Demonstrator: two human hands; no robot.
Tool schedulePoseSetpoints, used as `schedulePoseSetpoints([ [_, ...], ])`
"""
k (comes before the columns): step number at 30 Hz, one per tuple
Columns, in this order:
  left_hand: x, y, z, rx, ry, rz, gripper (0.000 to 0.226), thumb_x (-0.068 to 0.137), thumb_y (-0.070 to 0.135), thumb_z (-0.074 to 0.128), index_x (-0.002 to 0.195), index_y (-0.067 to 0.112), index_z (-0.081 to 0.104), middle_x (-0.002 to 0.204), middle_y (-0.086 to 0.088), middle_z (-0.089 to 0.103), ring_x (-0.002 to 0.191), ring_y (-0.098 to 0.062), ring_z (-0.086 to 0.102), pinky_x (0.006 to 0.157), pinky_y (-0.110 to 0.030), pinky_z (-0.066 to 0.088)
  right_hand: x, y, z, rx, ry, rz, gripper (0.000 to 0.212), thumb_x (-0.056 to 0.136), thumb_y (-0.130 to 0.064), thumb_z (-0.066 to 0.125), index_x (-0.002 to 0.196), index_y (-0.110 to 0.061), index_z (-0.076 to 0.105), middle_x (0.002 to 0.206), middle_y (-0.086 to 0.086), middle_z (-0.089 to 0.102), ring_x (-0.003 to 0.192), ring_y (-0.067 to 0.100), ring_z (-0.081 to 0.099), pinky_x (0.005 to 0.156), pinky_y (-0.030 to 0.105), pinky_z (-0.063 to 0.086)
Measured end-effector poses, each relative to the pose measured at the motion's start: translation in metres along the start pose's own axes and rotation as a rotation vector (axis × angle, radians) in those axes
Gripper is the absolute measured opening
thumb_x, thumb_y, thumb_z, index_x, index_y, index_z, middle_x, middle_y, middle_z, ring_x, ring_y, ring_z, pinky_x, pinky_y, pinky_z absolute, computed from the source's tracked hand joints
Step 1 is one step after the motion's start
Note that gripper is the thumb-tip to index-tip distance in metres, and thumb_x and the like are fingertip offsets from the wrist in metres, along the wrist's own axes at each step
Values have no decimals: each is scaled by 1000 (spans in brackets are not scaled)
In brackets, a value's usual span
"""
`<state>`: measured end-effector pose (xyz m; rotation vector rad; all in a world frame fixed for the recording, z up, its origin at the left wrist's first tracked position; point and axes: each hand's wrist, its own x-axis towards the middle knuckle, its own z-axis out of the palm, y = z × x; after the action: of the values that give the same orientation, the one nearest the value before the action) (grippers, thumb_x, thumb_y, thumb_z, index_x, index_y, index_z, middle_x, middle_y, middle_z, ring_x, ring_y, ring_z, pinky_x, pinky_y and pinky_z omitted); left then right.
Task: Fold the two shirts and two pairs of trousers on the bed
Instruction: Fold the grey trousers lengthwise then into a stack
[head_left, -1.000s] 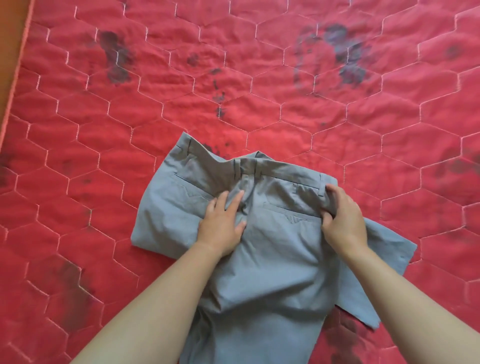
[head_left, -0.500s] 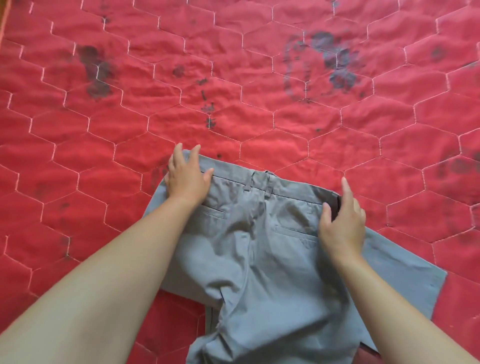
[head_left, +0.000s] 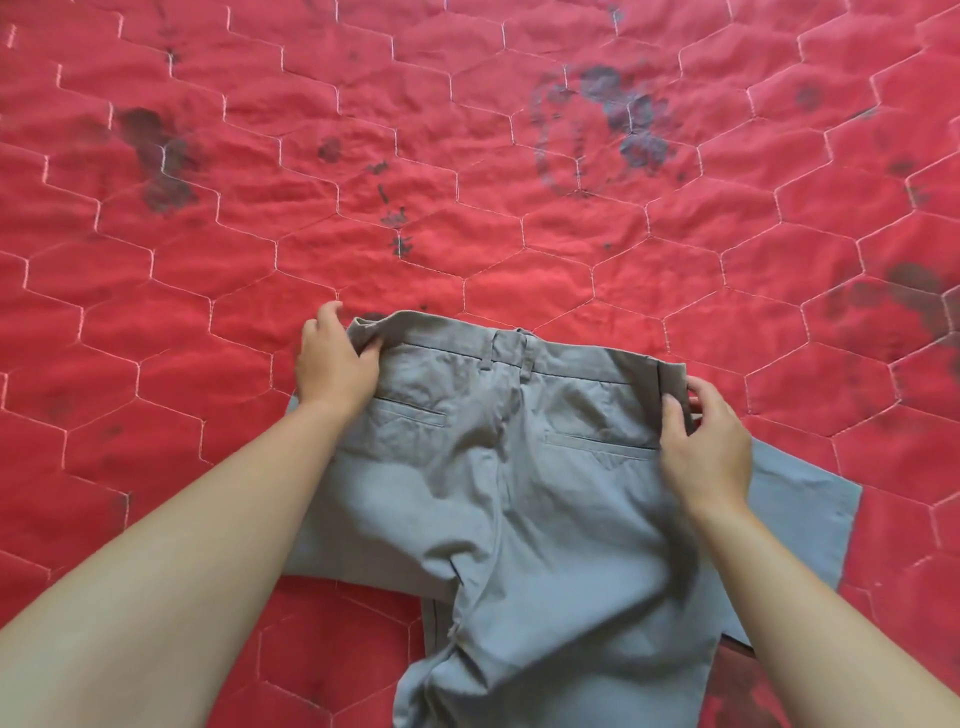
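A pair of grey trousers (head_left: 519, 467) lies back side up on the red quilted bed cover (head_left: 467, 208), waistband away from me, both back pockets showing. My left hand (head_left: 335, 364) pinches the left end of the waistband, thumb on top of the cloth. My right hand (head_left: 701, 447) holds the right end of the waistband, thumb and fingers closed on its edge. The legs run toward me, with folded layers sticking out at lower left and right. No shirts or second pair of trousers are in view.
The red cover with white hexagon stitching fills the whole view. Dark blotches mark it at the upper left (head_left: 161, 161), upper right (head_left: 623, 119) and far right (head_left: 909, 296).
My left hand went from the seat of the trousers up to the left waistband corner and took hold of it. The waistband now lies straighter and more spread out.
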<state>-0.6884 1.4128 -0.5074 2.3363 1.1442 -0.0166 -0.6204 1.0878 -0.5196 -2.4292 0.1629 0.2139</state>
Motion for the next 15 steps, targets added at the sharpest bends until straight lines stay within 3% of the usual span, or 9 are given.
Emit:
schedulePoseSetpoints([
  [4,-50,21,-26,-59,2,104,12,88,24,60,89,13,63,98,-13,60,96,-31,54,78,-34,37,-28,-36,-22,156,-34,28,17,86,-27,62,103,-23,63,81,-4,66,69,14,59,69,32,48],
  [7,-102,47,-52,-223,-63,121,15,84,28,65,75,18,60,66,6,55,64,-15,50,60,-26,29,-65,-76,-35,247,-197,43,14,81,-30,69,94,-31,63,73,-13,63,60,-2,58,61,20,47],
  [9,-135,64,-60,-314,-102,81,36,81,30,69,58,20,43,50,9,37,49,-6,35,52,-26,26,-92,-99,-38,332,-292,45,16,78,-27,73,84,-37,61,69,-16,62,57,-6,57,56,11,44],
  [11,-158,73,-59,-410,-147,-1,46,81,30,69,55,16,35,49,6,35,49,-8,33,54,-31,32,-112,-112,-38,429,-348,59,21,78,-23,74,79,-40,62,68,-15,66,56,-5,58,57,12,46],
  [15,-168,71,-44,-637,-253,-168,16,90,24,59,76,17,61,70,1,60,68,-10,53,75,-35,47,-121,-115,-26,507,-480,68,29,84,-10,64,89,-38,65,85,-10,71,75,1,65,73,18,51],
])
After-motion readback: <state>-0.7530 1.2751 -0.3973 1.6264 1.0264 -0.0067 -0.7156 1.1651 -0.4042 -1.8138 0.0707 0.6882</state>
